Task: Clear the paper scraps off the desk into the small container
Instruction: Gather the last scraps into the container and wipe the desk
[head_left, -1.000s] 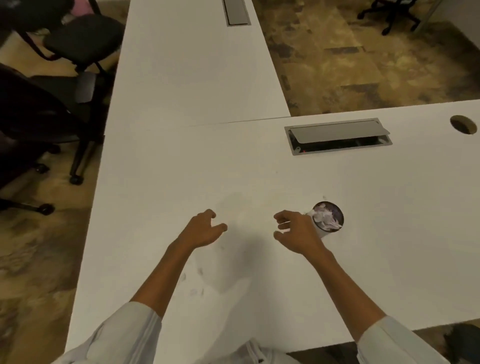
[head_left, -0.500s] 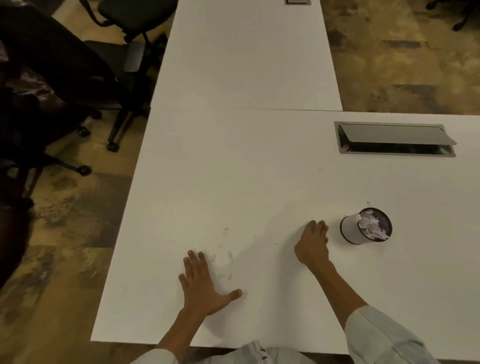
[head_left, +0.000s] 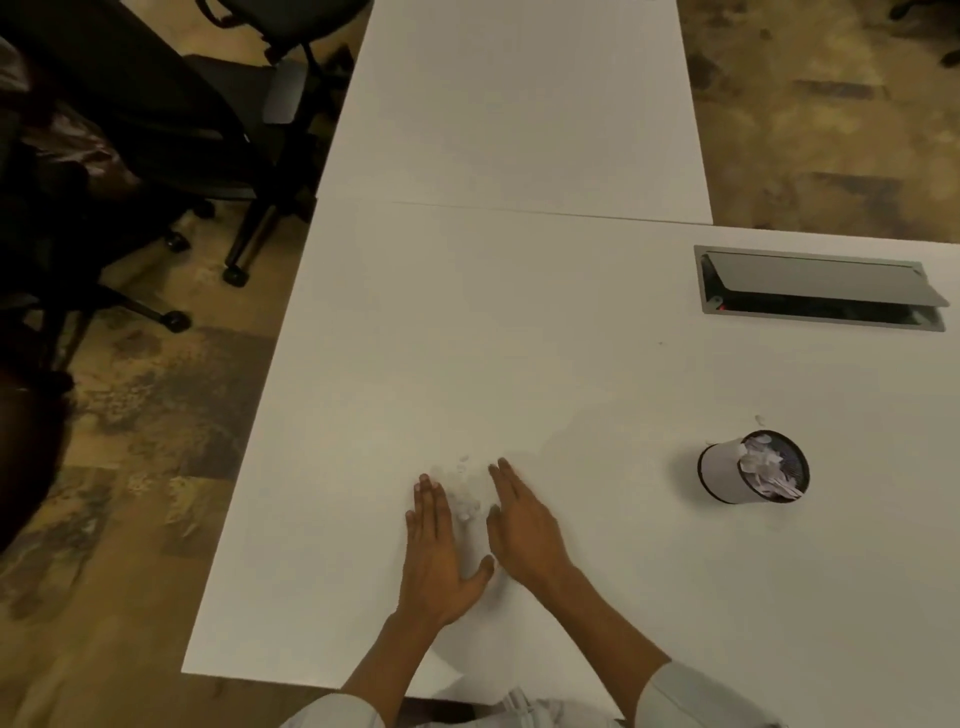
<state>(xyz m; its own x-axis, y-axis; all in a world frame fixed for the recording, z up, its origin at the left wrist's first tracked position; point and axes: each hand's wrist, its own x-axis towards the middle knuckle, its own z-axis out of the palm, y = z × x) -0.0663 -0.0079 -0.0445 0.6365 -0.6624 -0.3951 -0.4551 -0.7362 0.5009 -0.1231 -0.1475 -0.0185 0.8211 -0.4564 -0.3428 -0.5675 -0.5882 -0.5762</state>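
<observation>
Small white paper scraps (head_left: 464, 488) lie in a loose cluster on the white desk (head_left: 519, 364), near its front left. My left hand (head_left: 439, 551) rests flat on the desk just left of them, fingers together and pointing away. My right hand (head_left: 522, 530) rests flat just right of them, angled inward, so the scraps sit between the two hands. Both hands hold nothing. The small container (head_left: 753, 467), a white cup with a dark inside, stands to the right, partly filled with paper scraps. One tiny scrap (head_left: 759, 419) lies just behind the cup.
A grey cable hatch (head_left: 821, 288) with its lid raised is set into the desk at the back right. A second white desk (head_left: 519, 104) joins at the back. Black office chairs (head_left: 156, 130) stand on the floor to the left. The desk's front edge is close to my body.
The right hand has slid left, away from the cup, to lie beside the left hand. The left hand shifted toward the scraps. The view has also panned left.
</observation>
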